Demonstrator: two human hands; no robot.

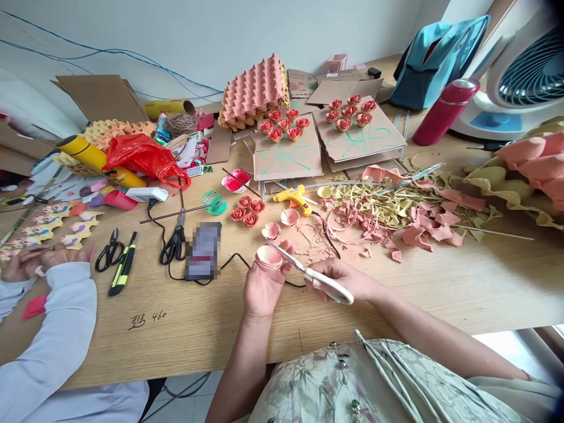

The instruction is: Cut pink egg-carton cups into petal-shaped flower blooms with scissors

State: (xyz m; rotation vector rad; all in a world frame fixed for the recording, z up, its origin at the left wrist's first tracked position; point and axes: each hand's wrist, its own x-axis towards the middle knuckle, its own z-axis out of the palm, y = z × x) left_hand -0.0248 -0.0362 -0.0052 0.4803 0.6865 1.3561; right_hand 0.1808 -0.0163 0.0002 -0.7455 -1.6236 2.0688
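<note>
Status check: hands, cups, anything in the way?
Left hand holding stacked pink cups. Right hand gripping white-handled scissors, blades at cup rim. Black cord visible between hands, possible snag.

The left hand holds nested pink pulp cups; the right hand grips white-handled scissors, tips close to the cups; beyond lie a yellow glue gun, cut scraps, and red roses on cardboard

Bench: we read a black handwritten "460" beside Chinese characters. Blue bag: pale lettering we cannot make out.
</note>
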